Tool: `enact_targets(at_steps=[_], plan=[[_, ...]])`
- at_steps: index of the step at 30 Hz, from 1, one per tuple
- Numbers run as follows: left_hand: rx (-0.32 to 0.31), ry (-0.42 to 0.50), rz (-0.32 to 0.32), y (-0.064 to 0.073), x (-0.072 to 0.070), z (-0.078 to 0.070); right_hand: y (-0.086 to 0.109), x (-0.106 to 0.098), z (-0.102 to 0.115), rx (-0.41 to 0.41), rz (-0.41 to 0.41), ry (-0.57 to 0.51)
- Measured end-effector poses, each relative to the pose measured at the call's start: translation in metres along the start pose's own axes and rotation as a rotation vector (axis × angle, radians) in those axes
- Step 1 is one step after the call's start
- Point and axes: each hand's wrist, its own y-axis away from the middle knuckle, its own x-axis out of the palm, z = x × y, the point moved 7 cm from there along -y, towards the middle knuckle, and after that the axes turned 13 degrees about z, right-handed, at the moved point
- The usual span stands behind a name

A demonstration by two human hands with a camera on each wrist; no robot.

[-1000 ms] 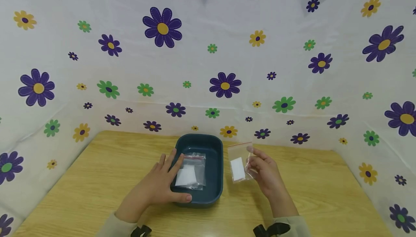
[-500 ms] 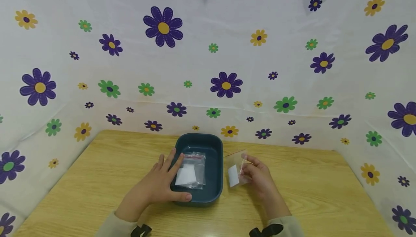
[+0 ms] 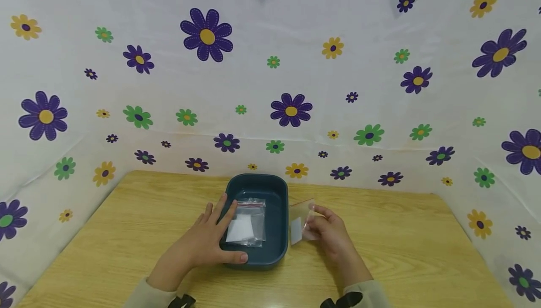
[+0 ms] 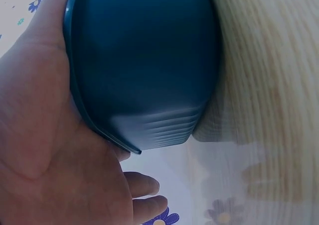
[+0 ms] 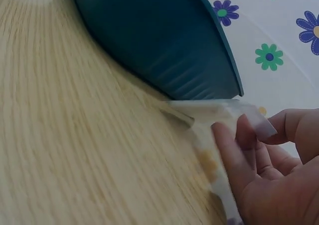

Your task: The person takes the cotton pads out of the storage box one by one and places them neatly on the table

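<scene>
In the head view, the right hand (image 3: 334,235) pinches a clear zip bag (image 3: 301,211) at its right edge, just right of the teal tub (image 3: 276,209); a white insert (image 3: 296,231) sits low in it. The left hand (image 3: 204,242) has its fingers spread wide at the tub's left rim, and similar bags (image 3: 259,226) lie inside. In the left wrist view that palm lies against the rim, and the tub's wall looks stiff. In the right wrist view the pinched bag, blurred, is near the tub above the desk (image 5: 75,135); it should be light, limp and slick, best taken by an edge, off the insert
</scene>
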Motion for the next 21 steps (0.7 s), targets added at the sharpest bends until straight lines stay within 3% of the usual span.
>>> enact_targets(at_steps=[9,14,21], plan=[[-0.005,-0.005,0.011,0.0005,0.0012,0.0025,0.0041,0.0025,-0.0004,0.085,0.035,0.185],[-0.009,-0.01,0.005,0.0005,0.0007,0.0024,0.0051,0.0008,0.003,0.082,0.009,0.278],[0.008,-0.02,-0.003,0.0025,-0.0042,-0.0005,0.0065,-0.0005,0.008,0.07,-0.024,0.534]])
